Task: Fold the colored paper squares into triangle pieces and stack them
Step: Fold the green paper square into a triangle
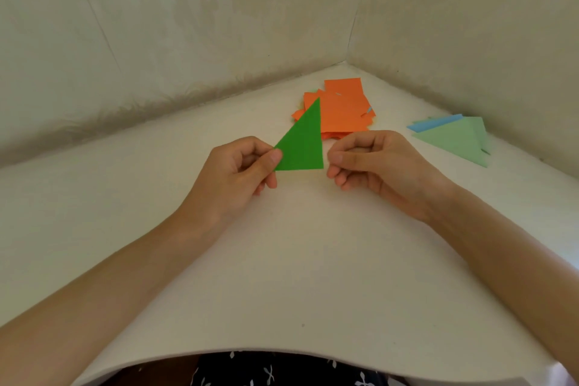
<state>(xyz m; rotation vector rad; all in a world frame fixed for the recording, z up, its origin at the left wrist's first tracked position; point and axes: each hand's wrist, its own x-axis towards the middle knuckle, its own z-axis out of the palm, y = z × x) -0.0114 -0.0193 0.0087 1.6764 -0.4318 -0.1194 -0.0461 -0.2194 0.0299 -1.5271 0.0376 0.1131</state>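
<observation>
A dark green paper triangle [302, 144] is held upright above the white table, its long point up. My left hand [241, 171] pinches its lower left corner between thumb and fingers. My right hand [369, 160] hovers just right of the triangle with fingers curled; it holds nothing that I can see. Behind the triangle lies a loose pile of orange paper squares [343, 110]. At the right sits a stack of folded triangles [454, 139], pale green on top with a light blue one showing beneath.
The white table [282, 260] fills a corner between two beige walls [188, 25]. Its curved front edge runs along the bottom, with dark patterned fabric below it.
</observation>
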